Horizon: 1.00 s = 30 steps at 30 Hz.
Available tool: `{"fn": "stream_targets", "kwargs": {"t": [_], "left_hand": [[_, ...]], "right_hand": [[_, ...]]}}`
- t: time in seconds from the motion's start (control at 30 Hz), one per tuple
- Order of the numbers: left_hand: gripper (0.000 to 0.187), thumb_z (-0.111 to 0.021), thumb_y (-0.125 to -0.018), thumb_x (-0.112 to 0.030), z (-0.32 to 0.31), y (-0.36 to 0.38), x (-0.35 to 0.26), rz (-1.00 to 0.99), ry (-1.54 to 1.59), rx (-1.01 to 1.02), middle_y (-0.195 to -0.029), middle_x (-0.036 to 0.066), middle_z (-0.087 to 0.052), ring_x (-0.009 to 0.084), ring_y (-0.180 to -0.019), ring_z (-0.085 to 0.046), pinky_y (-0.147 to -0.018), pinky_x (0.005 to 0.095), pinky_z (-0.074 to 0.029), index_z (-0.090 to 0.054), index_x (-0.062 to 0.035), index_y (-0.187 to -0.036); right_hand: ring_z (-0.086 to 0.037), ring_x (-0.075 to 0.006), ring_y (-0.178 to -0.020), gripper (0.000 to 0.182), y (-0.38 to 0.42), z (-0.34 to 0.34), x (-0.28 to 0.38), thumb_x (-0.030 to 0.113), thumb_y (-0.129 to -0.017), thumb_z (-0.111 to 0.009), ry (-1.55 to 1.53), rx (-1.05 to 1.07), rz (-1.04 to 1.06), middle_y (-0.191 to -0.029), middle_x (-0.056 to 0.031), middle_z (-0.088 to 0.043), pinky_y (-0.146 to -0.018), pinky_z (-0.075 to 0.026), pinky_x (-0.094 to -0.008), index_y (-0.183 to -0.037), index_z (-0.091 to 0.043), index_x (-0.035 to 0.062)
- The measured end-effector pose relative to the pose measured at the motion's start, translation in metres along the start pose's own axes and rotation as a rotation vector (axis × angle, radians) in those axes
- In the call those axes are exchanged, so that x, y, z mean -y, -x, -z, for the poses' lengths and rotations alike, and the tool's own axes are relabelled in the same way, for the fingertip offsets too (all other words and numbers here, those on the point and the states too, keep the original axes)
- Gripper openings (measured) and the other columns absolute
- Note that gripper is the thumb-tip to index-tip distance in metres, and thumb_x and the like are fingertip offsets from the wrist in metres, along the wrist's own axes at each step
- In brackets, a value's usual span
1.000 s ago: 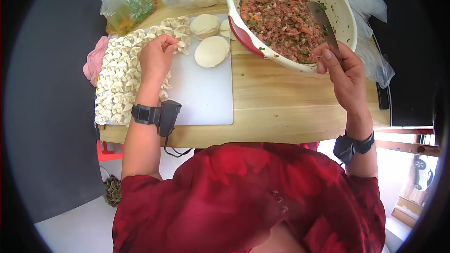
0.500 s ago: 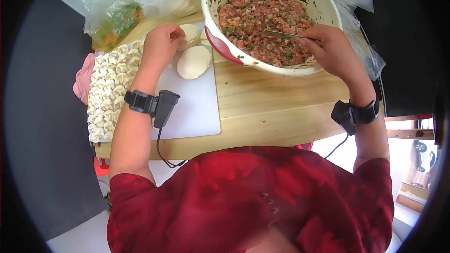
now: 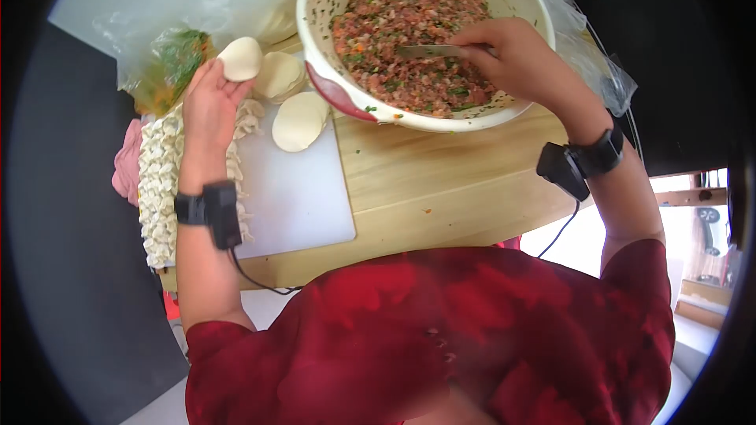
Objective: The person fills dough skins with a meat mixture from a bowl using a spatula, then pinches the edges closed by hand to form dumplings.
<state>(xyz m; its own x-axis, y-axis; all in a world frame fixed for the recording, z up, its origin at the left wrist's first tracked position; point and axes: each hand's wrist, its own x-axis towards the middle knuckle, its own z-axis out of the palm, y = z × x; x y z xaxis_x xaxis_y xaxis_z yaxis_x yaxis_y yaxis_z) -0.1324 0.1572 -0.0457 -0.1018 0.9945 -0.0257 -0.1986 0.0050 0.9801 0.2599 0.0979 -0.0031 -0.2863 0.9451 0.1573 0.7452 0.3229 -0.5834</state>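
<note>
Nearest me are my red shirt (image 3: 425, 307) and the black straps on both wrists, that of the left wrist (image 3: 223, 212) over the left part of the white board (image 3: 295, 201). The wooden table (image 3: 425, 181) shows bare to the right of the board. Rows of folded dumplings (image 3: 161, 189) fill the board's left side, with a pink cloth (image 3: 126, 165) just past its left edge.

Toward the board's far right lie the near wrappers (image 3: 299, 122), and behind them another pile (image 3: 279, 75). My left hand (image 3: 211, 102) is above the board's far left part, fingers pinching one wrapper (image 3: 240, 59) near its rim; where my thumb sits I can't quite tell. The wrapper is roundish, with no clear long axis, its pale face turned up to me.

Beyond the board, to its right, is the bowl (image 3: 516, 0) of meat filling (image 3: 409, 16). My right hand (image 3: 512, 55) is closed around a metal blade (image 3: 429, 51), its long axis about parallel to the board's near edge, tip pointing left in the filling. I'd judge this the scooping step; the next move calls for a level blade and a steady wrapper. Clear plastic bags (image 3: 598, 71) lie farther right.
</note>
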Motion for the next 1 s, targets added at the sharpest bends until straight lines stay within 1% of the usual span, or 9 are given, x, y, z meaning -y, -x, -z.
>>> {"fn": "stream_targets", "kwargs": {"t": [0.07,0.2,0.27,0.4,0.5,0.6,0.73,0.9,1.0], "left_hand": [[0.034,-0.045,-0.103,-0.019,-0.009,0.02,-0.01,0.071,0.061,0.043,-0.129,0.017,-0.058,0.0266,-0.114,-0.061,-0.096,0.0421,-0.052,-0.047,0.0048,-0.128],[0.035,-0.045,-0.103,-0.02,-0.025,0.063,-0.006,0.249,0.186,0.039,-0.126,0.017,-0.061,0.0288,-0.114,-0.063,-0.098,0.0445,-0.053,-0.049,0.0056,-0.127],[0.034,-0.049,-0.102,-0.022,-0.035,0.086,0.0,0.348,0.258,0.055,-0.122,0.016,-0.064,0.0276,-0.109,-0.065,-0.095,0.0428,-0.055,-0.052,0.002,-0.126],[0.037,-0.05,-0.103,-0.024,-0.05,0.12,0.02,0.436,0.229,0.097,-0.123,0.014,-0.064,0.0258,-0.113,-0.064,-0.093,0.0385,-0.057,-0.05,0.0012,-0.129],[0.04,-0.049,-0.102,-0.024,-0.066,0.135,0.024,0.547,0.323,0.271,-0.127,0.016,-0.061,0.0319,-0.115,-0.062,-0.093,0.039,-0.057,-0.048,0.0017,-0.133],[0.042,-0.049,-0.102,-0.022,-0.085,0.148,0.021,0.61,0.353,0.322,-0.13,0.018,-0.058,0.0339,-0.118,-0.06,-0.094,0.0391,-0.057,-0.044,0.0034,-0.136],[0.044,-0.048,-0.102,-0.021,-0.097,0.152,0.015,0.573,0.39,0.319,-0.133,0.018,-0.057,0.0341,-0.123,-0.056,-0.101,0.0405,-0.052,-0.043,0.0039,-0.138],[0.043,-0.047,-0.102,-0.021,-0.098,0.154,0.014,0.573,0.396,0.314,-0.135,0.018,-0.055,0.0349,-0.125,-0.055,-0.103,0.0414,-0.05,-0.043,0.0039,-0.138],[0.043,-0.045,-0.103,-0.021,-0.098,0.154,0.013,0.599,0.443,0.338,-0.135,0.019,-0.055,0.0359,-0.125,-0.054,-0.103,0.0426,-0.05,-0.042,0.0044,-0.138]], "right_hand": [[-0.067,-0.034,-0.074,0.018,-0.008,-0.006,0.001,0.008,-0.085,-0.062,0.059,-0.041,0.137,-0.083,-0.0166,-0.069,-0.071,-0.053,-0.039,-0.099,-0.072,0.004],[-0.067,-0.0346,-0.081,0.019,-0.018,-0.019,0.013,0.008,-0.083,-0.063,0.139,0.045,0.065,-0.087,-0.0173,-0.069,-0.074,-0.054,-0.0412,-0.099,-0.073,0.0042],[-0.067,-0.0318,-0.083,0.015,-0.017,-0.036,0.006,0.006,-0.084,-0.066,0.174,0.102,0.228,-0.09,-0.0146,-0.069,-0.076,-0.053,-0.0399,-0.097,-0.072,0.0023],[-0.066,-0.0325,-0.086,0.015,-0.012,-0.019,0.024,0.007,-0.083,-0.067,0.093,0.167,0.069,-0.092,-0.0145,-0.07,-0.079,-0.052,-0.0387,-0.097,-0.073,0.0036],[-0.066,-0.0323,-0.085,0.015,-0.006,-0.031,0.017,0.007,-0.083,-0.067,0.042,0.122,0.152,-0.09,-0.0143,-0.07,-0.078,-0.052,-0.0387,-0.097,-0.073,0.0035],[-0.067,-0.0302,-0.083,0.015,-0.004,-0.034,0.016,0.008,-0.084,-0.068,0.019,0.107,0.174,-0.089,-0.0136,-0.07,-0.077,-0.052,-0.0379,-0.097,-0.074,0.0038],[-0.067,-0.0282,-0.083,0.015,-0.003,-0.025,0.021,0.009,-0.085,-0.068,-0.048,0.16,0.107,-0.09,-0.0134,-0.071,-0.076,-0.052,-0.0359,-0.097,-0.074,0.0042],[-0.065,-0.0155,-0.079,0.016,0.009,-0.003,0.03,0.011,-0.087,-0.067,-0.113,0.241,-0.008,-0.085,-0.0086,-0.071,-0.072,-0.051,-0.0298,-0.098,-0.073,0.0003],[-0.063,-0.0157,-0.073,0.021,0.022,0.003,0.022,0.018,-0.085,-0.067,-0.286,0.224,-0.02,-0.082,-0.0066,-0.07,-0.07,-0.05,-0.0309,-0.099,-0.074,0.0032]]}}
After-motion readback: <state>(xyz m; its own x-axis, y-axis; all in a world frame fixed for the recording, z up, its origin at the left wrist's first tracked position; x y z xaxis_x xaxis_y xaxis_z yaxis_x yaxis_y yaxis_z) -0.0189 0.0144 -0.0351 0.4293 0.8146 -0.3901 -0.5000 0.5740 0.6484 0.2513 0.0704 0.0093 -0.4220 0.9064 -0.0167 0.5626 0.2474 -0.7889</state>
